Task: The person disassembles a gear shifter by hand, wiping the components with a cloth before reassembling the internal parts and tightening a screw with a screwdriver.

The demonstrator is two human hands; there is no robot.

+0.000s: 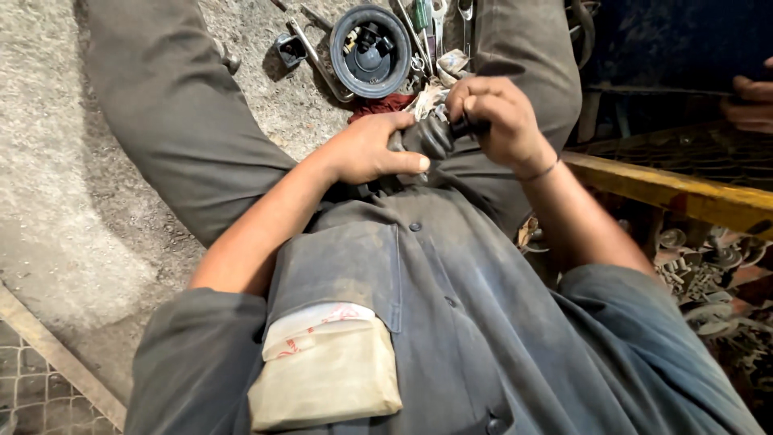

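I sit on the ground in grey work clothes, looking down at my lap. My left hand [372, 149] grips a dark grey rubber boot-like part [432, 137] held between my knees. My right hand [493, 118] is closed around a small black cylindrical piece [465, 126] at the part's right end. Both hands meet over the part, which is largely hidden by my fingers. A thin bracelet circles my right wrist.
A round black dish [372, 50] with small parts sits on the gravel ahead, with wrenches [310, 48] and a red rag [382, 105] beside it. A yellow metal bar [676, 193] runs at right above scrap parts. Another person's hand [753, 103] shows at the right edge.
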